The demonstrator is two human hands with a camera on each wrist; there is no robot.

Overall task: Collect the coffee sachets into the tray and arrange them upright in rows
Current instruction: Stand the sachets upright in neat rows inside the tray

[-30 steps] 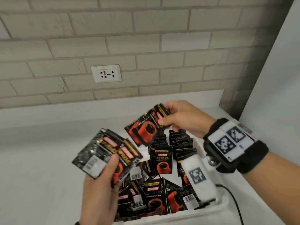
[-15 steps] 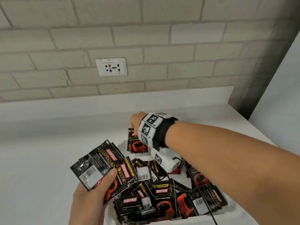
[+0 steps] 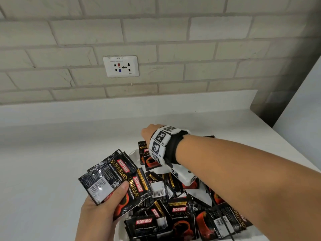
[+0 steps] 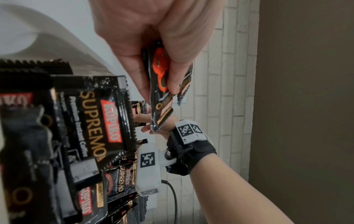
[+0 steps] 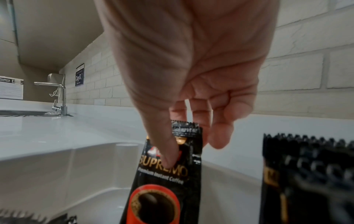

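Observation:
Black Kopiko coffee sachets (image 3: 175, 209) lie jumbled in a white tray (image 3: 134, 154) on the counter. My left hand (image 3: 111, 193) grips a fanned bunch of sachets (image 3: 111, 173) over the tray's near left side; the left wrist view shows thumb and fingers clamped on the bunch (image 4: 162, 112). My right hand (image 3: 147, 134) reaches across to the tray's far end. Its thumb and fingers pinch the top of one sachet (image 5: 168, 174) that stands upright beside the tray wall (image 5: 76, 166). That upright sachet (image 3: 145, 157) shows just left of my wrist.
A brick wall with a socket plate (image 3: 120, 66) runs behind the white counter (image 3: 52, 153). A grey panel (image 3: 304, 101) closes off the right side. A tap (image 5: 57, 97) and sink are further along the counter to the left. A thin cable (image 3: 210, 197) trails over the sachets.
My right hand has carried its sachet from above the tray's middle down to the far end, turning it upright. The left hand's bunch has stayed in about the same place.

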